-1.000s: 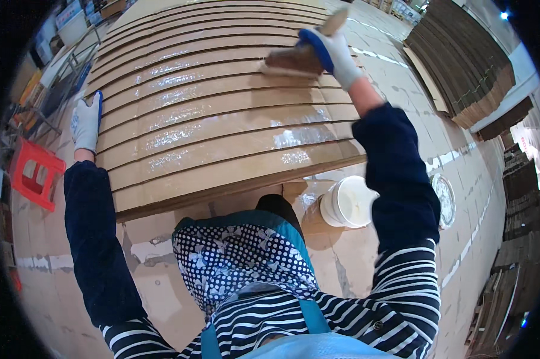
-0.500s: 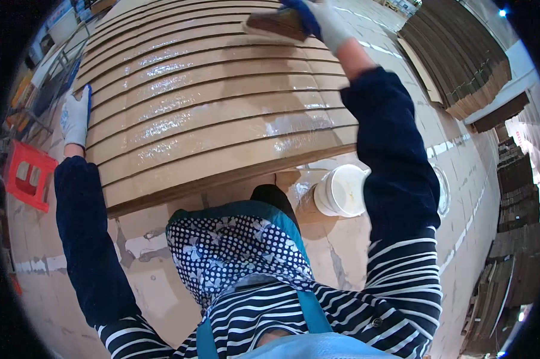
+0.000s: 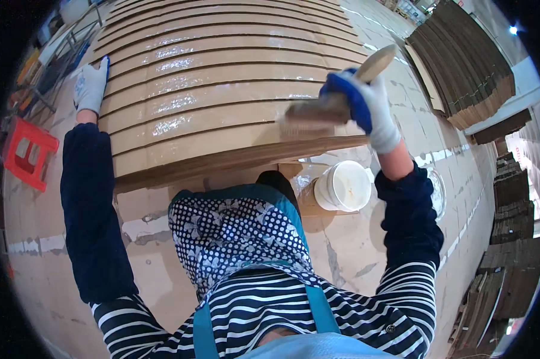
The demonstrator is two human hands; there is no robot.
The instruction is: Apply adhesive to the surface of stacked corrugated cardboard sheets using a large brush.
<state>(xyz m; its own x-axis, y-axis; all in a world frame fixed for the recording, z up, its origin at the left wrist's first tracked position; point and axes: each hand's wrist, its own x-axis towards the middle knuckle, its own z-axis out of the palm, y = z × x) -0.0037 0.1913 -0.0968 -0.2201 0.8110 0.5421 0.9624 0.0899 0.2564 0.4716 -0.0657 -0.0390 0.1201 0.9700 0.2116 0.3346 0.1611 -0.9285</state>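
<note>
A stack of brown cardboard sheets [image 3: 204,110] lies before me, fanned so a strip of each sheet shows, with wet, glossy patches along the strips. My right hand [image 3: 369,107], in a white and blue glove, is closed round the handle of a wide brush [image 3: 318,113]. Its bristles, blurred by motion, are at the near right part of the stack. My left hand [image 3: 91,87], gloved alike, lies with fingers stretched along the left edge of the sheets.
A white bucket [image 3: 349,186] with pale contents stands on the floor below the stack's near right edge. To the left is a red plastic stool [image 3: 30,152]. Tall piles of cardboard [image 3: 461,63] stand at the right. A metal frame [image 3: 57,66] is at the far left.
My right hand has brought the brush from the far part of the stack to its near right edge. My left hand, still at the left edge, appears slightly farther along it.
</note>
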